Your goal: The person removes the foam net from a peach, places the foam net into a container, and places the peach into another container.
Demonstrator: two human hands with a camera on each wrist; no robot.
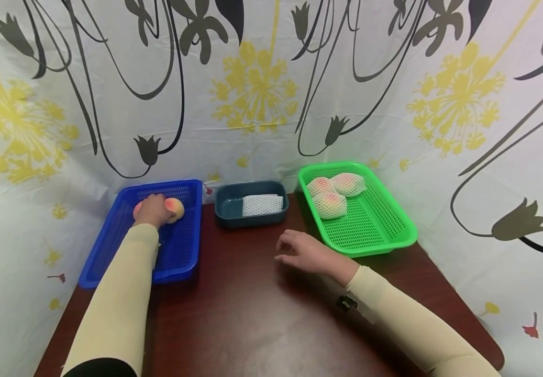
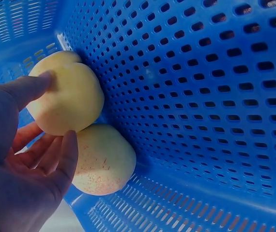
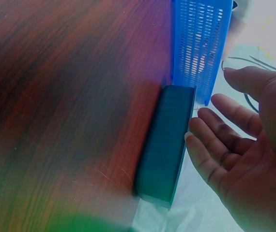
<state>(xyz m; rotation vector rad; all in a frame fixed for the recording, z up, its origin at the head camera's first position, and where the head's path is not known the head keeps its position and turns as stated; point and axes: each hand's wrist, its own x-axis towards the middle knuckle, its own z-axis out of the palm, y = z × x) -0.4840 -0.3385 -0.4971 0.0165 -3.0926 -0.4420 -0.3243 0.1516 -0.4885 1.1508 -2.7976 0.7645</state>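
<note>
In the blue basket [image 1: 177,256], my left hand [image 1: 154,210] is at the peaches. The left wrist view shows its thumb on a yellowish peach [image 2: 68,99] and its fingers curled around the lower side. A second peach [image 2: 104,162], speckled red, lies against the first one. In the head view one peach [image 1: 175,209] shows right of the hand; the hand hides part of the others. My right hand [image 1: 306,252] hovers above the table with fingers loosely bent and holds nothing. It is left of the green basket [image 1: 370,238].
Three peaches in white foam nets [image 1: 330,204] sit in the green basket. Between the baskets stands a dark teal tray [image 1: 229,209] with white foam nets [image 1: 263,205] inside. The brown table [image 1: 233,314] meets a patterned cloth [image 1: 252,152] behind.
</note>
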